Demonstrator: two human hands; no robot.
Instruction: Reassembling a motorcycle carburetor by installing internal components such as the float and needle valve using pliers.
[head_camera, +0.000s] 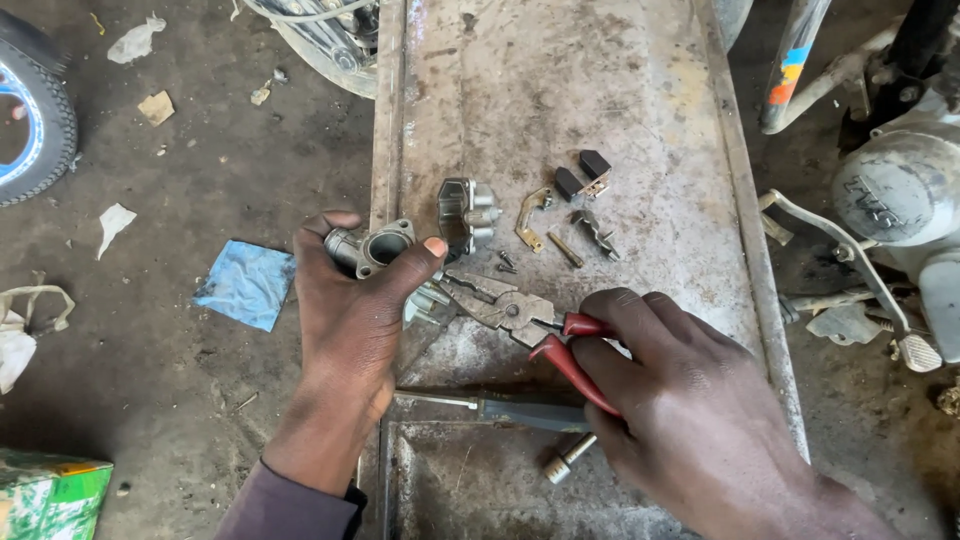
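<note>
— Over the near end of the rusty metal counter (620, 80), what are the two hands doing?

— The left hand (350, 320) is gripping a grey cast-metal housing (375, 245), fingers (320, 240) wrapped round its far side and the thumb pressing on the rim of its round opening. The right hand (680, 400) is closing round the red handles of a pair of pliers (520, 320), squeezing them narrow.

— Which way is the housing lying from the pliers?

— To the left and slightly beyond. The pliers' long axis is running from lower right to upper left, with the nose aiming at the underside of the housing, just beside the left palm. Whether the tips are biting on anything I cannot tell; the hand is hiding that spot. The left hand is the one on the housing; the right is reaching it only through the tool.

— How is the housing looking?

— Dull, grimy aluminium, a short tube sticking out to the left, the round mouth facing up toward the camera.

— And around it?

— A second grey casting (465, 212) is sitting just beyond on the counter, then a brass bracket (530, 215), two black blocks (580, 172) and small screws (507, 262). A screwdriver (500, 408) is lying across the counter beneath the pliers. A blue rag (245, 283) is lying on the dirt floor to the left.
</note>
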